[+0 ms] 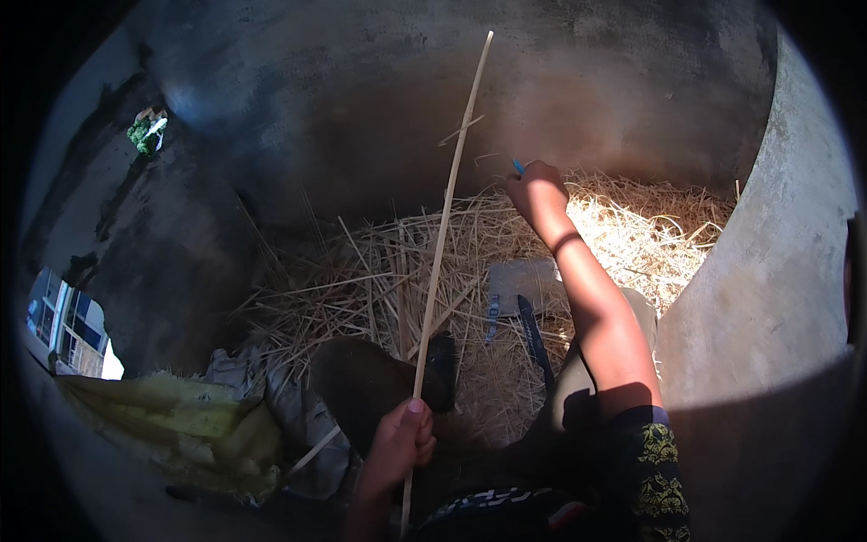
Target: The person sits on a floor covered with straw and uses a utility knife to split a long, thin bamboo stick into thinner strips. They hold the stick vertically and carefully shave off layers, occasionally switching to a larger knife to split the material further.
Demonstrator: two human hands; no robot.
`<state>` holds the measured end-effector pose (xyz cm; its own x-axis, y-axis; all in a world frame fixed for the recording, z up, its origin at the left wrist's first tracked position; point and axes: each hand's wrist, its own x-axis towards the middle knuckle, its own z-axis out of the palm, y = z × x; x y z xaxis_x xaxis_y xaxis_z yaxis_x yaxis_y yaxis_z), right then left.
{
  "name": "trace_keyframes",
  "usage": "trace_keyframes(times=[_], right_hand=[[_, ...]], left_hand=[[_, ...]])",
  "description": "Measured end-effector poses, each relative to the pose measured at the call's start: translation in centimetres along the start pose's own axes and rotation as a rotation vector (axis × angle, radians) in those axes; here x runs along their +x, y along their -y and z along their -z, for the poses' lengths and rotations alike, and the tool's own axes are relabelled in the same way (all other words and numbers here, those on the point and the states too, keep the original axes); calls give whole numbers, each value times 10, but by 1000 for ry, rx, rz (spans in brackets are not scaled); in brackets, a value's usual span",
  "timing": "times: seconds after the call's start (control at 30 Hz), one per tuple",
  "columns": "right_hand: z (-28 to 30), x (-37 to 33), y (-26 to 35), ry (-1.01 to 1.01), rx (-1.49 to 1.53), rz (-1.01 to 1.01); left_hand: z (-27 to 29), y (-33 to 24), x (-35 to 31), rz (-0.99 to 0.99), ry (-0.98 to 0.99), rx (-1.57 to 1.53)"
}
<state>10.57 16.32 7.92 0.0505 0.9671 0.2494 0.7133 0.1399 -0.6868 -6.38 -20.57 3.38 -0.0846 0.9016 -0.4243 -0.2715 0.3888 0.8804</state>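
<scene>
My left hand (396,443) is wrapped around the lower part of a long, thin, pale strip (441,235) that looks like split bamboo or cane. The strip slants up and slightly right, its upper end standing against the far wall. My right hand (539,194) is stretched forward, apart from the strip and to its right. Its fingers are closed on a small tool, of which only a blue end (517,166) shows; its kind cannot be made out. A thin shaving (461,131) crosses the strip near its upper part.
Pale shavings and split strips (397,271) cover the floor ahead, sunlit at right. A dark, blade-shaped object (535,339) lies by a grey flat piece (524,282) between my legs. A yellowish sack (172,420) lies at left. Curved walls (632,99) enclose the space.
</scene>
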Motion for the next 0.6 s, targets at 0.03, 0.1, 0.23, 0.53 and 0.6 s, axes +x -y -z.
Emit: trace_keyframes(times=[0.03, 0.1, 0.23, 0.53, 0.6], right_hand=[[-6, -5, -4, -50, 38, 105], [-15, -10, -6, -130, 144, 270], [-11, -12, 0, -56, 570, 310], [31, -19, 1, 307, 1156, -11], [33, -19, -1, 308, 1174, 6]], left_hand=[[3, -4, 3, -1, 41, -34], [2, -12, 8, -15, 96, -31], [6, -14, 19, -15, 126, -42], [1, -8, 25, -23, 113, 97], [1, -6, 24, -14, 112, 122]])
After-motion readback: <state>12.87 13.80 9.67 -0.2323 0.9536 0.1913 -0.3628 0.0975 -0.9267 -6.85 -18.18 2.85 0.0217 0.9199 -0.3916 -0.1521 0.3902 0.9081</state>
